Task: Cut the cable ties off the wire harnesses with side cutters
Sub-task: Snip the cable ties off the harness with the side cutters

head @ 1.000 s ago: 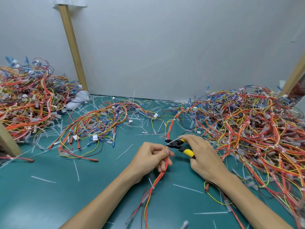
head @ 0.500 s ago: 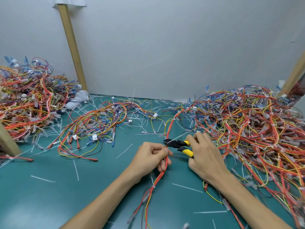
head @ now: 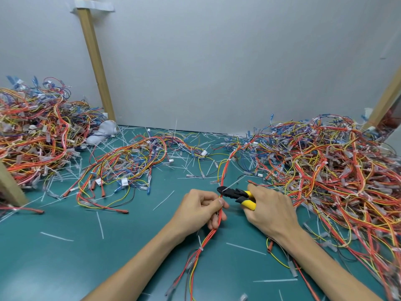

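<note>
Wire harness (head: pixel 221 177), red, orange and yellow strands, mid-desk (head: pixel 65 268), running from near edge toward back. Left hand (head: pixel 197 210) curled round it. Right hand (head: pixel 271 211) grips yellow-handled side cutters (head: pixel 235 193), black tip at harness just above left hand. White cable tie (head: pixel 201 249) binds harness nearer near edge.

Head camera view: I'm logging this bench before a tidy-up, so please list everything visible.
Side cutters: one, black head, yellow handles, centre.
Held harness: one, red, orange and yellow, centre, running toward the near edge.
Harness piles: three, multicoloured, left, middle, right.
Mat: one, teal, under everything.
Cut ties: many, white, scattered over the mat.
Wooden posts: three, tan, rear left, near left, right.
Wall: one, pale grey, behind.
Crumpled thing: one, white, beside the left pile.
Left hand: grips the held harness.
Right hand: holds the side cutters, their tip at the harness.
</note>
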